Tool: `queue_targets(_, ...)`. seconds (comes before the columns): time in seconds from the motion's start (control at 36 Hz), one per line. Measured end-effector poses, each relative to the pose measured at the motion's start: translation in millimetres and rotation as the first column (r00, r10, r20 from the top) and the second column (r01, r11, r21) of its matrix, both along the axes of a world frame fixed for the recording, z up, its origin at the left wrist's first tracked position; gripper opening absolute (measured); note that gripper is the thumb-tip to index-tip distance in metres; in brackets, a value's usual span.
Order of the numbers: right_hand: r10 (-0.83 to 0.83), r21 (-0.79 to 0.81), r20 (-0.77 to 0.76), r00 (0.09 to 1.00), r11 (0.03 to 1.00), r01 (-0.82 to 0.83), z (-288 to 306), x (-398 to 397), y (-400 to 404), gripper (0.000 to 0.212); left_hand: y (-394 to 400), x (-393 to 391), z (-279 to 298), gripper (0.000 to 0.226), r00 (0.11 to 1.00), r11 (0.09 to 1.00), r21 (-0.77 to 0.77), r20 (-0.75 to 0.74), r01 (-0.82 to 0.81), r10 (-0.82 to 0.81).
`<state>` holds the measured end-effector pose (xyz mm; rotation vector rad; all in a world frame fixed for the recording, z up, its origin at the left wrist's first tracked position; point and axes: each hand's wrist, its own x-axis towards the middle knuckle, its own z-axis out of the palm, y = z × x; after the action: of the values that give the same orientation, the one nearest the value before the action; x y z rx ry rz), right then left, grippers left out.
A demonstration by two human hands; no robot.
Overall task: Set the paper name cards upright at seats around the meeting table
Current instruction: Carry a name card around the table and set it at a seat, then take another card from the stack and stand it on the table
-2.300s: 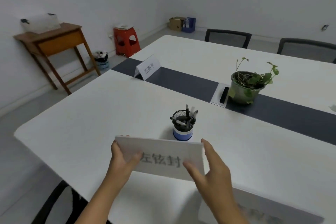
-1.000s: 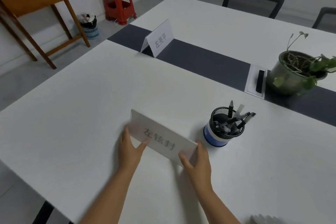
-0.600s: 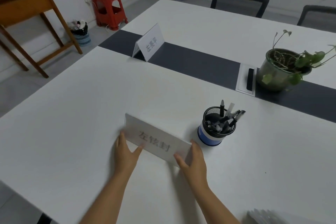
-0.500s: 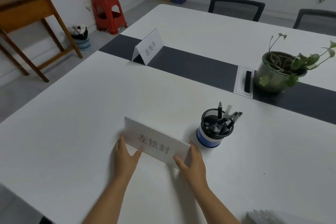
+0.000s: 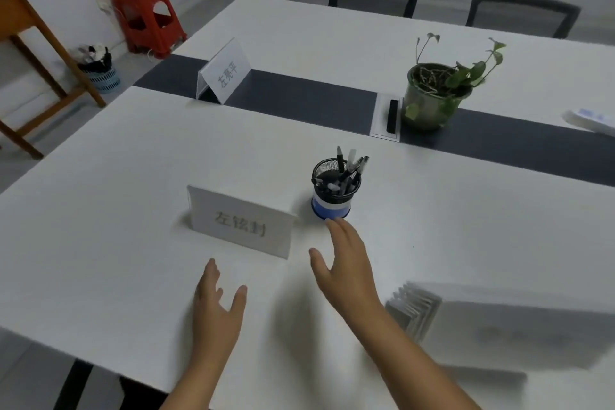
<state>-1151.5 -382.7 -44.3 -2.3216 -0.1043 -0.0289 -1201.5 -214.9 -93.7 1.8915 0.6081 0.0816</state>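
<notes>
My hands, left [image 5: 216, 306] and right [image 5: 346, 263], are hovering open, empty; mesh cup [image 5: 335, 191] is holding pens; two name cards [image 5: 241, 223] are standing on the counter [image 5: 100, 210].

Only the person's two forearms and hands were in view. The left hand [image 5: 216, 304] and the right hand [image 5: 346, 271] were both bare, with no gloves, rings or bracelets to be seen. Neither wrist carried a watch or a band. The forearms were uncovered all the way to the bottom edge of the picture, and no sleeve or cuff showed on either arm.
</notes>
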Motion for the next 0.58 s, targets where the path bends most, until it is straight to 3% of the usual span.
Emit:
queue_targets(0.22, -0.251, 0.288, 0.225, 0.941, 0.94, 0.182, 77, -32, -102, 0.02, -103, -26, 47, 0.048, 0.969, 0.973, -0.069, 0.134, 0.219, -0.209)
queue_targets(0.31, -0.365, 0.3, 0.269, 0.891, 0.911, 0.283, 83, -53, -157, 0.013, -144, -31, 61, 0.059, 0.916, 0.933, -0.045, 0.214, 0.356, -0.339)
queue_targets(0.36, -0.432, 0.278, 0.291, 0.854, 0.892, 0.357, 81, -66, -191, 0.02, -167, -34, 68, 0.048, 0.884, 0.909, -0.002, 0.231, 0.418, -0.406)
queue_targets(0.42, -0.484, 0.238, 0.234, 0.844, 0.87, 0.432, 75, -77, -222, 0.029, -186, -34, 73, 0.04, 0.857, 0.883, 0.043, 0.221, 0.468, -0.465)
queue_targets(0.5, -0.487, 0.184, 0.0, 0.873, 0.858, 0.479, 61, -90, -257, 0.047, -204, -34, 74, 0.038, 0.859, 0.88, 0.06, 0.194, 0.471, -0.473)
queue_targets(0.58, -0.361, 0.335, -0.197, 0.911, 0.849, 0.409, 47, -97, -278, 0.032, -211, -35, 75, 0.038, 0.888, 0.908, 0.066, 0.188, 0.415, -0.419)
